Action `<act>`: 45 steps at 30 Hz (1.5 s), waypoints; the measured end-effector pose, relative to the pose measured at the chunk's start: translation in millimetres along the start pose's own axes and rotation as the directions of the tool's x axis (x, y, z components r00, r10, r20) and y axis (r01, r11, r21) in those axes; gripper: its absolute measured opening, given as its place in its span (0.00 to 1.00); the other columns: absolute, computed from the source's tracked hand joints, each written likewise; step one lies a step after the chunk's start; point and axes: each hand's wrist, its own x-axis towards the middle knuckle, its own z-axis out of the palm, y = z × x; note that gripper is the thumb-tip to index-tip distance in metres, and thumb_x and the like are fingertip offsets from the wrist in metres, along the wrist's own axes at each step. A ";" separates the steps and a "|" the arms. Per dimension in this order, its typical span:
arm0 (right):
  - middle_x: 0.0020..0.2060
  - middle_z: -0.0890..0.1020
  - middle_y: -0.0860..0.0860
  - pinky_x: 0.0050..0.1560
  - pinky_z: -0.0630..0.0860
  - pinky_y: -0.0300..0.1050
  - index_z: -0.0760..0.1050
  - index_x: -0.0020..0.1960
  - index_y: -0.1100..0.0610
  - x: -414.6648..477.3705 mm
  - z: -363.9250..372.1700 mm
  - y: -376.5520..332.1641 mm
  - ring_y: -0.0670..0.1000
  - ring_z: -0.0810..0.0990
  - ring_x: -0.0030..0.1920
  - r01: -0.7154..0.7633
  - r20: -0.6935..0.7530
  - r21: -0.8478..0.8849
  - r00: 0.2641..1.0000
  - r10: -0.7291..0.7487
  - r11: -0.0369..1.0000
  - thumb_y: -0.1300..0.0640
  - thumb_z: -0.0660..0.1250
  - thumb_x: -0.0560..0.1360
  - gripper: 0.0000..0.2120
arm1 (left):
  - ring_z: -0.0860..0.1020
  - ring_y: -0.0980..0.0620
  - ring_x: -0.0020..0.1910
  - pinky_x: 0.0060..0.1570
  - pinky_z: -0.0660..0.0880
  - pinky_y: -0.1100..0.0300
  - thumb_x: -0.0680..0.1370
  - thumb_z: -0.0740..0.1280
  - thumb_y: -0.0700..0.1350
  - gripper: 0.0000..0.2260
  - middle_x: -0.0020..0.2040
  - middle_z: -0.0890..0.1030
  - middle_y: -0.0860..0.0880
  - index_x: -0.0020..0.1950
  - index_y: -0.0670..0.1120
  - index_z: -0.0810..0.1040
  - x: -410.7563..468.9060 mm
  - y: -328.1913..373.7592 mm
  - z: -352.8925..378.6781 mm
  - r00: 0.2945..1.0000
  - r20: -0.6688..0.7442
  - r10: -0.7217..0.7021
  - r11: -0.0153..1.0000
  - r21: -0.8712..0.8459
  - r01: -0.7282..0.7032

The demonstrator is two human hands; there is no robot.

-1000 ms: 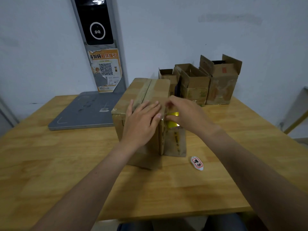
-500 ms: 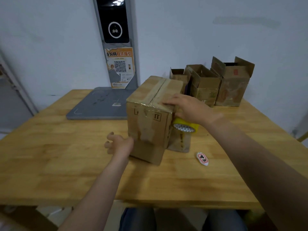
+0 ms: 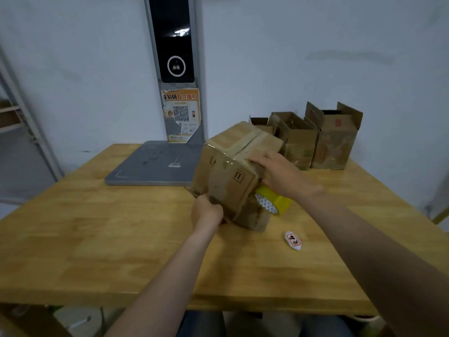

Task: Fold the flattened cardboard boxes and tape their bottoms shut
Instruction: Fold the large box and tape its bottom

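A brown cardboard box (image 3: pixel 228 181) stands tilted on the wooden table (image 3: pixel 97 239), its taped bottom seam facing up and toward the back. My left hand (image 3: pixel 206 212) grips the box's lower near corner. My right hand (image 3: pixel 281 173) rests on the box's upper right edge, over the tape strip. A yellow tape roll (image 3: pixel 273 201) sits just under my right hand, against the box's right side; whether the hand holds it is hidden. A second brown piece of cardboard (image 3: pixel 255 217) shows behind the box's lower right.
Three open-topped folded boxes (image 3: pixel 332 147) line the wall at the back right. A small white cutter (image 3: pixel 292 240) with red print lies near the front right of the box. A grey scale platform (image 3: pixel 155 164) with a dark pillar fills the back centre.
My left hand left the box top, dropped to the table, then gripped the lower near corner. The box has tipped up and turned. The camera swung left.
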 end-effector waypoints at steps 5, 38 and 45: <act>0.67 0.71 0.45 0.54 0.79 0.60 0.56 0.76 0.36 -26.1 -17.2 7.1 0.54 0.80 0.60 -0.137 -0.184 0.169 0.968 0.168 0.976 0.52 0.77 0.72 0.41 | 0.81 0.44 0.60 0.54 0.78 0.51 0.82 0.61 0.35 0.21 0.63 0.84 0.49 0.70 0.53 0.80 6.5 64.3 -33.4 0.881 -0.194 0.431 0.890 0.254 -0.380; 0.53 0.78 0.39 0.49 0.80 0.54 0.74 0.50 0.47 -5.3 -32.9 -32.9 0.41 0.76 0.57 -0.054 -0.517 0.388 0.813 0.266 0.920 0.35 0.62 0.77 0.15 | 0.79 0.54 0.41 0.35 0.72 0.55 0.79 0.66 0.64 0.22 0.46 0.79 0.53 0.61 0.53 0.62 -29.1 121.5 -30.2 0.749 0.464 0.473 0.719 0.287 -0.633; 0.44 0.77 0.42 0.38 0.78 0.52 0.71 0.45 0.49 3.6 -37.2 -43.8 0.46 0.77 0.50 -0.180 -0.564 0.232 0.775 0.283 0.956 0.33 0.62 0.77 0.19 | 0.86 0.47 0.33 0.35 0.79 0.55 0.85 0.59 0.51 0.14 0.37 0.87 0.50 0.68 0.54 0.59 -24.7 126.9 -30.0 0.727 0.586 0.357 0.863 0.090 -0.497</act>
